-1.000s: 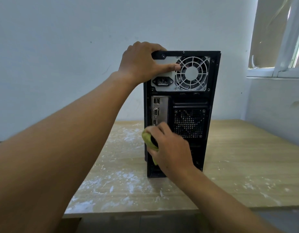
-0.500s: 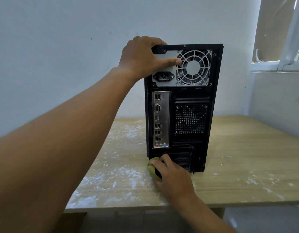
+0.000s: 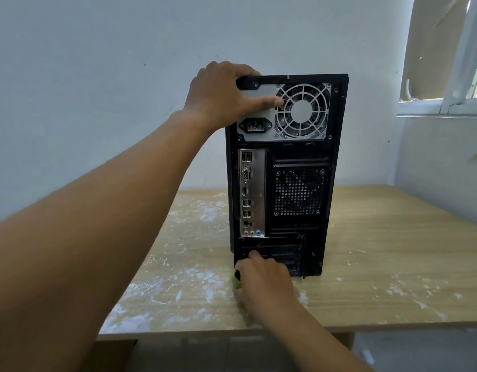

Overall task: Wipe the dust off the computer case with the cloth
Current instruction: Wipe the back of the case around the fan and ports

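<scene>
Nearest the camera, two bare forearms reach forward over the front edge of a wooden worktop (image 3: 379, 264), whose left half is smeared with white dust. The right hand (image 3: 264, 283) is low at the bottom left corner of the case's rear panel, fingers curled around a green cloth (image 3: 236, 279). Only a sliver of the cloth shows at the left of the knuckles, where the case meets the worktop. The black computer case (image 3: 336, 183) stands upright near the middle of the worktop, its rear panel with ports and vent holes facing the camera. Higher up, the left hand (image 3: 221, 98) grips the case's top left corner, fingers hooked over the top edge and thumb stretched across the silver power supply plate to the fan grille (image 3: 301, 111). Behind is a pale wall (image 3: 97, 76), with a window frame (image 3: 452, 103) at the right.
</scene>
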